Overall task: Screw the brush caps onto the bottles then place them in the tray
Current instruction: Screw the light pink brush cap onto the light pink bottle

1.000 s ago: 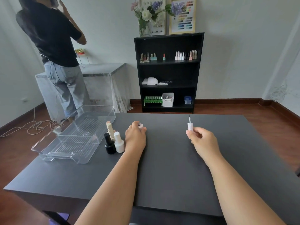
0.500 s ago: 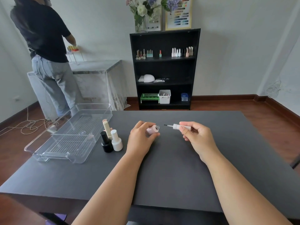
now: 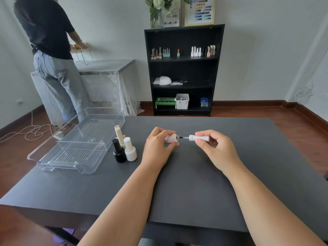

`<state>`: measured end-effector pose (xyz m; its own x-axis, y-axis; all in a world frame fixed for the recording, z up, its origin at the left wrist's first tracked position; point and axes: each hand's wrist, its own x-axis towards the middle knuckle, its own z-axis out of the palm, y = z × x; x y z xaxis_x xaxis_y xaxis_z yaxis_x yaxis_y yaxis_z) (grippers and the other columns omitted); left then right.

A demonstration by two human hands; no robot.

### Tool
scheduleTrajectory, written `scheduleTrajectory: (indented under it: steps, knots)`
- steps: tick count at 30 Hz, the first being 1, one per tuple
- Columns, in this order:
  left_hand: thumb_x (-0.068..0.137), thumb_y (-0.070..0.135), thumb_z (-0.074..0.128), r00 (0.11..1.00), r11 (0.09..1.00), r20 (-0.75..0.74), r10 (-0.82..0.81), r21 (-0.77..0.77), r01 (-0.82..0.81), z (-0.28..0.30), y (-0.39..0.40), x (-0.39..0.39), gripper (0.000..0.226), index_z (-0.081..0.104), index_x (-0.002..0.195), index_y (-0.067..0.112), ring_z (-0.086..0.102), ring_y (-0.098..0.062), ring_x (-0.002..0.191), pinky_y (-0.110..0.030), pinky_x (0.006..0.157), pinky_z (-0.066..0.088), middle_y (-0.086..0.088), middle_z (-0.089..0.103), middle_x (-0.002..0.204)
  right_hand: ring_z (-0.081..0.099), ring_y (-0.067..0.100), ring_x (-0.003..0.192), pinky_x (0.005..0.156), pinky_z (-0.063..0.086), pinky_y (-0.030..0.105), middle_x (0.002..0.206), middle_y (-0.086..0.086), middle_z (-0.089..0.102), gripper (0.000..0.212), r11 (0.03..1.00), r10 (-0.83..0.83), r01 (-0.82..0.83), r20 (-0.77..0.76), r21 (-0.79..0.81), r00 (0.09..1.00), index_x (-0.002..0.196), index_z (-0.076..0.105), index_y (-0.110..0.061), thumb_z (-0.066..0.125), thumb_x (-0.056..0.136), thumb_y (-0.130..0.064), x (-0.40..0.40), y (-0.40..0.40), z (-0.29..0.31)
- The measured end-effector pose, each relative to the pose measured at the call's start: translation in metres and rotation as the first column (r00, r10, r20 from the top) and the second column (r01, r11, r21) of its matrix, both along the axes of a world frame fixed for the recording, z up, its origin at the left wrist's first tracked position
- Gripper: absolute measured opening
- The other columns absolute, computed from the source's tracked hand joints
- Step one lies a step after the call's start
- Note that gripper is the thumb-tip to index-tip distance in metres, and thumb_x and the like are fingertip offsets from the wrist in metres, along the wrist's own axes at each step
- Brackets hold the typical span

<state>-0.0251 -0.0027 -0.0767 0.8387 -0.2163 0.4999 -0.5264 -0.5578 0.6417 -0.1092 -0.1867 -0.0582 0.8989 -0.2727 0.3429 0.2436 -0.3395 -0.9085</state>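
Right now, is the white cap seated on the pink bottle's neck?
Apart. The head view shows bare brush stem between the white cap and the pink bottle; only the brush tip reaches the neck.

A single wide-angle view comes from the person's head, looking forward and down over the dark table (image 3: pixel 195 183). The table fills the lower half of the frame, its near edge close under the camera and both forearms reaching in from the bottom. Beyond the table's far edge the view takes in the floor, a black shelf (image 3: pixel 183 68) against the back wall and a second person (image 3: pixel 51 55) standing off to the table's far left. Straight lines bow near the frame's edges.
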Motion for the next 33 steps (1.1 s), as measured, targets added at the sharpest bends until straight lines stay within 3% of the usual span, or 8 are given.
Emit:
scheduleTrajectory:
  steps: [7,14,19,27,31,33]
  knots:
    - [0.073,0.024,0.082,0.999,0.998,0.021,-0.030,0.052,0.029,0.003,-0.003,-0.008,0.031,0.072,0.102,0.028,0.054,-0.011,0.085,-0.021,0.076,0.042,0.010,0.053,0.092,0.055,0.000,0.070,0.064,0.041,0.006,0.088,-0.011,0.066,0.026,0.992,-0.011,0.016,0.035,-0.125,0.999,0.089,0.069,-0.040,0.069,0.085,-0.015,-0.001,0.002,0.001]
    - [0.076,0.022,0.079,0.988,0.982,0.088,-0.129,0.149,0.115,0.006,-0.010,-0.017,0.036,0.071,0.112,0.024,0.056,-0.017,0.090,-0.032,0.078,0.050,0.006,0.055,0.097,0.056,0.003,0.075,0.066,0.042,0.008,0.090,-0.003,0.063,0.026,0.958,0.023,-0.007,0.055,-0.286,0.998,0.091,0.076,-0.023,0.066,0.085,0.001,0.001,0.002,-0.004]
    - [0.077,0.022,0.079,0.987,0.980,0.104,-0.122,0.168,0.103,0.006,-0.009,-0.018,0.038,0.071,0.113,0.024,0.055,-0.018,0.090,-0.035,0.078,0.050,0.005,0.054,0.097,0.059,0.009,0.076,0.066,0.044,0.011,0.087,-0.001,0.067,0.027,0.942,0.002,0.034,0.106,-0.335,0.994,0.086,0.076,-0.021,0.070,0.080,0.005,0.001,0.000,-0.004]
    - [0.076,0.022,0.079,0.985,0.982,0.112,-0.128,0.155,0.110,0.008,-0.012,-0.024,0.038,0.071,0.113,0.025,0.053,-0.016,0.090,-0.031,0.077,0.048,0.006,0.053,0.096,0.055,0.007,0.062,0.056,0.040,0.009,0.065,-0.005,0.067,0.012,0.963,-0.072,0.068,-0.007,-0.262,0.997,0.086,0.072,-0.029,0.063,0.090,-0.022,0.001,0.001,-0.004]
    - [0.075,0.021,0.080,0.982,0.982,0.114,-0.149,0.132,0.134,0.007,-0.013,-0.027,0.036,0.072,0.110,0.025,0.055,-0.018,0.089,-0.035,0.076,0.050,0.005,0.055,0.096,0.058,0.003,0.059,0.058,0.041,0.010,0.051,-0.002,0.066,0.019,0.969,-0.081,0.059,-0.083,-0.241,0.993,0.089,0.064,-0.035,0.047,0.097,-0.033,0.003,0.000,-0.003]
    - [0.075,0.021,0.080,0.982,0.984,0.115,-0.149,0.116,0.136,0.008,-0.012,-0.028,0.035,0.072,0.110,0.025,0.055,-0.018,0.088,-0.036,0.076,0.051,0.005,0.054,0.095,0.058,0.004,0.054,0.063,0.044,0.019,0.049,0.000,0.065,0.024,0.977,-0.060,0.036,-0.111,-0.212,0.992,0.094,0.063,-0.036,0.040,0.099,-0.043,0.003,0.000,-0.005]
